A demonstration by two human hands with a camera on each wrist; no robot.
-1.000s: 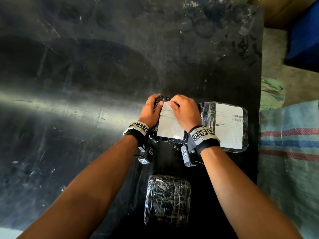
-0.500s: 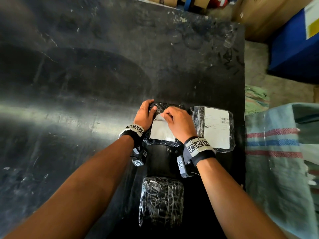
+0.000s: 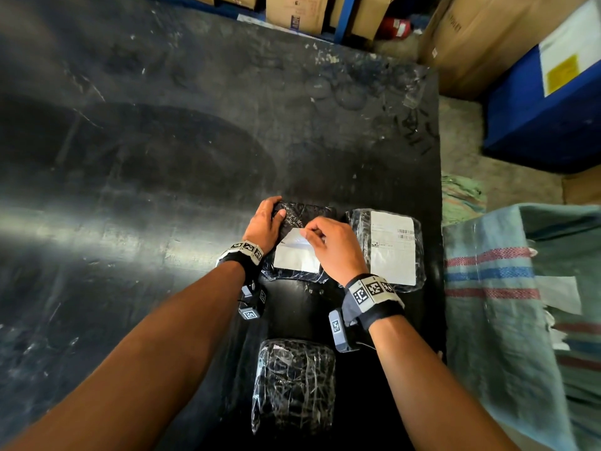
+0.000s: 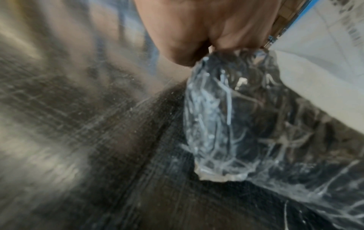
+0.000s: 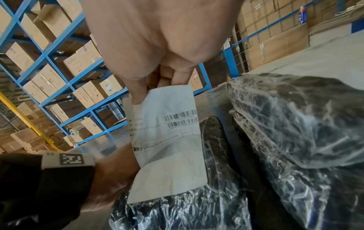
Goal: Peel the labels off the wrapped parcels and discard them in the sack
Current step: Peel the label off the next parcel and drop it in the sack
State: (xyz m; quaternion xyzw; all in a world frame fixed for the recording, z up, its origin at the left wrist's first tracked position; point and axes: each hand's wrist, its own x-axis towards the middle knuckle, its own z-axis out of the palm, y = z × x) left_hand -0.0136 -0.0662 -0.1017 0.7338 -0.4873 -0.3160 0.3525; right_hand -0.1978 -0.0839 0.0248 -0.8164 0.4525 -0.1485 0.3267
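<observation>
So, roughly a third done by the look of it. The near parcel [image 3: 294, 390] on the bench [image 3: 130, 222] is already bare, no label on it. The middle parcel [image 3: 300, 245] is mid-peel: its label [image 3: 296, 255] is lifted at the far edge and pinched between thumb and fingers of the right hand [image 3: 331, 247], the near part seemingly not yet unstuck. The parcel is pinned at its left edge by the left hand [image 3: 264, 224], fingers curled over the wrap. The right parcel [image 3: 385, 245] hasn't been touched, label [image 3: 393, 247] fully on. Nothing is being dropped in the sack [image 3: 520, 304] on the right yet.

The barcode side of the lifted label [image 5: 167, 140] is only shown by the right wrist view. From the head view just the blank underside is seen.
</observation>
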